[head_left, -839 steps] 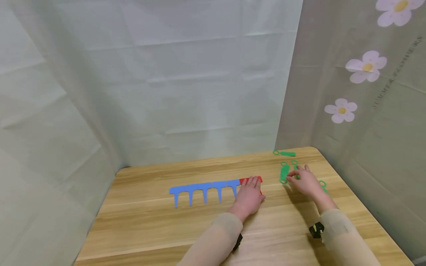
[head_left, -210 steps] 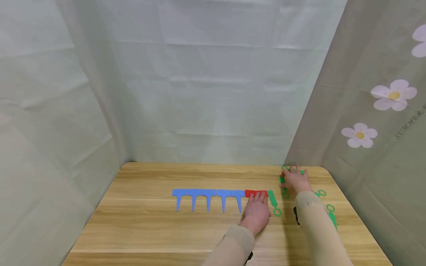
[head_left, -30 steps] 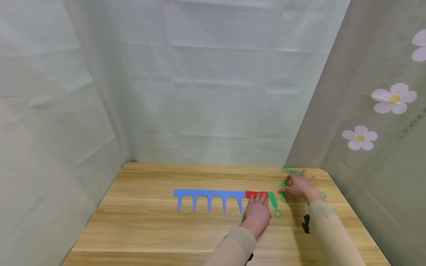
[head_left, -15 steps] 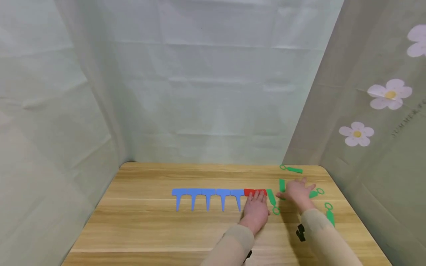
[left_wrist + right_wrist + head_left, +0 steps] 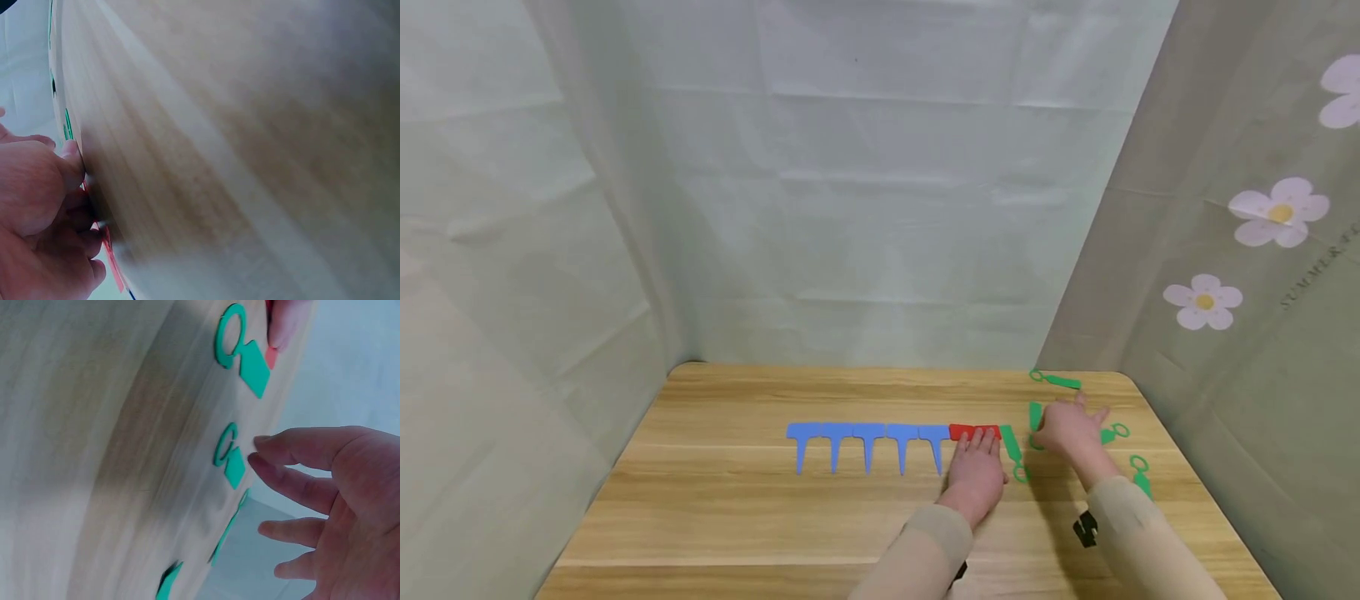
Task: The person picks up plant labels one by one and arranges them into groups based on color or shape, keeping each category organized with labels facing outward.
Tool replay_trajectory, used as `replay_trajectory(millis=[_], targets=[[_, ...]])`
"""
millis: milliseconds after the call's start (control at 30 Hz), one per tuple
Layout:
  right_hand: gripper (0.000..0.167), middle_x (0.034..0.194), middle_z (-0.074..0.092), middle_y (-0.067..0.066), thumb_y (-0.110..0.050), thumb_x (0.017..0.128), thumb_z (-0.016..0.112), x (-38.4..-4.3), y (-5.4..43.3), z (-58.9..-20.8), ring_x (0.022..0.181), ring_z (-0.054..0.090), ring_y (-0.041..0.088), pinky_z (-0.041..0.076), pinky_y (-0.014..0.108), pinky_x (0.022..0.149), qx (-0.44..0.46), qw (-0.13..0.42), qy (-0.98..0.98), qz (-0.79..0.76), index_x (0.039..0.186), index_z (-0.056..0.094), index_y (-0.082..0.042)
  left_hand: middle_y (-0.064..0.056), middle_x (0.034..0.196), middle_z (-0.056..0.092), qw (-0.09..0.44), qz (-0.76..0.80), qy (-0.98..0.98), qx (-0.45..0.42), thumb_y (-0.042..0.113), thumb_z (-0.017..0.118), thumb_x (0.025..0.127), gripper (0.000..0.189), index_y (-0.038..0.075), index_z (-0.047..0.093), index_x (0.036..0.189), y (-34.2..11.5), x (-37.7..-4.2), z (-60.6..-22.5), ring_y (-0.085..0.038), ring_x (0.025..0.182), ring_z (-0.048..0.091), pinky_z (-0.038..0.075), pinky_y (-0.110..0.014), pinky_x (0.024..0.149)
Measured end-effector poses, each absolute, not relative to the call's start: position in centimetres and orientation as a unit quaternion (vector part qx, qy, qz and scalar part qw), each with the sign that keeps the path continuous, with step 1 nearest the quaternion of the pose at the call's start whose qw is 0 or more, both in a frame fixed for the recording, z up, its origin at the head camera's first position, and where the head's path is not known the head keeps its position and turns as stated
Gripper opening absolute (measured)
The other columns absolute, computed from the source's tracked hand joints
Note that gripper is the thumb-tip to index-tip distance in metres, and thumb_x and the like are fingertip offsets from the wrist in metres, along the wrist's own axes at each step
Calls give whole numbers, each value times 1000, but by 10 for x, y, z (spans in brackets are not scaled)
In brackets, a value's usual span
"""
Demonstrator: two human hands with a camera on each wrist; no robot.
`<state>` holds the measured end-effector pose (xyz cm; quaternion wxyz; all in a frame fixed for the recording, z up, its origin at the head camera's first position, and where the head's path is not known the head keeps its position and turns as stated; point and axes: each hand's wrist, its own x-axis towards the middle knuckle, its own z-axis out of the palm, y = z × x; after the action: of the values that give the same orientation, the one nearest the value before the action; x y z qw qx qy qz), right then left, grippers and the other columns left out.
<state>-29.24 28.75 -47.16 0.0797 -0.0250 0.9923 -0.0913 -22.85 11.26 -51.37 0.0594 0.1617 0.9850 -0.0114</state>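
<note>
My left hand [image 5: 976, 477] lies flat with straight fingers on two red tags [image 5: 961, 432], covering their lower part. Left of them runs a row of several blue T-shaped plant labels [image 5: 868, 431], edge to edge. At the row's right end lies a flat green ring tag [image 5: 1011, 442], slanted, ring toward me. My right hand [image 5: 1070, 433] is over another green ring tag [image 5: 1035, 412], partly covering it in the head view. The right wrist view shows thumb and forefinger near each other, nothing between them, a little off that tag [image 5: 235, 469]; the other fingers spread.
More green ring tags lie around the right hand: one at the back edge [image 5: 1063, 382], one just right of the hand [image 5: 1108, 436], one farther right [image 5: 1142, 482]. Pale curtains [image 5: 880, 208] stand behind and beside the wooden table [image 5: 737, 517].
Since 28 seconds ago a green tag has come to the row's right end. In the last second the right thumb swung away from the tag, then came back toward the forefinger. Left hand stayed.
</note>
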Motion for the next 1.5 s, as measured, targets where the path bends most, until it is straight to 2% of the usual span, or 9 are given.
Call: replay_trajectory(millis=[67,133,233,400,667,933,1100,1300,1500], targets=[[21,118,75,25,-15,83,74,-292,285,-470,151,12,69,-3,94,106,-31,75,993,-83,63,67,-14,10,171,37,60,-11,985,160,50,57,108,64,23,45,165,112,-229,-515,-11,159,29,22,-34,130],[18,127,70,29,-12,83,71,-291,281,-471,151,15,68,1,94,107,-30,74,994,-71,65,67,-12,10,171,37,60,-12,985,160,49,57,108,64,23,45,165,112,-229,-516,-12,159,29,22,-34,130],[11,144,57,38,-12,85,69,-290,277,-475,151,19,67,8,93,109,-19,70,996,-52,84,74,-2,11,170,38,62,-12,985,162,50,57,108,63,24,46,165,113,-228,-516,-11,159,29,22,-34,130],[39,149,50,41,-20,92,72,-290,271,-482,151,20,66,9,92,109,-7,76,997,-27,117,73,9,12,171,36,66,-24,984,165,52,54,109,63,25,44,166,114,-228,-516,-10,159,28,21,-34,130],[23,146,55,38,-2,94,62,-295,261,-485,154,17,63,5,93,109,-63,72,995,33,110,78,2,13,170,37,59,-26,984,167,52,55,109,63,25,45,165,113,-230,-514,-10,159,29,22,-34,130],[18,150,52,37,-12,96,69,-289,264,-483,154,16,62,5,92,110,-99,59,992,55,104,80,0,11,171,36,59,-28,984,167,52,55,109,63,25,44,165,112,-231,-516,-11,159,29,22,-35,130],[33,158,41,39,-32,100,76,-288,270,-480,154,9,65,3,95,106,-86,82,992,48,112,81,-2,11,171,36,65,-25,983,170,51,54,109,63,25,44,166,113,-231,-517,-11,160,28,21,-35,131],[55,160,28,46,-41,100,70,-300,282,-479,152,5,69,3,96,104,2,91,996,-1,127,73,7,11,171,37,63,-21,983,169,50,55,109,62,24,46,165,114,-229,-515,-11,159,28,21,-35,131],[58,147,39,53,-39,102,59,-311,278,-477,144,22,74,14,95,104,61,127,989,-49,125,69,14,11,171,37,61,-23,984,165,51,55,109,63,24,45,165,113,-229,-514,-11,159,29,22,-34,130]])
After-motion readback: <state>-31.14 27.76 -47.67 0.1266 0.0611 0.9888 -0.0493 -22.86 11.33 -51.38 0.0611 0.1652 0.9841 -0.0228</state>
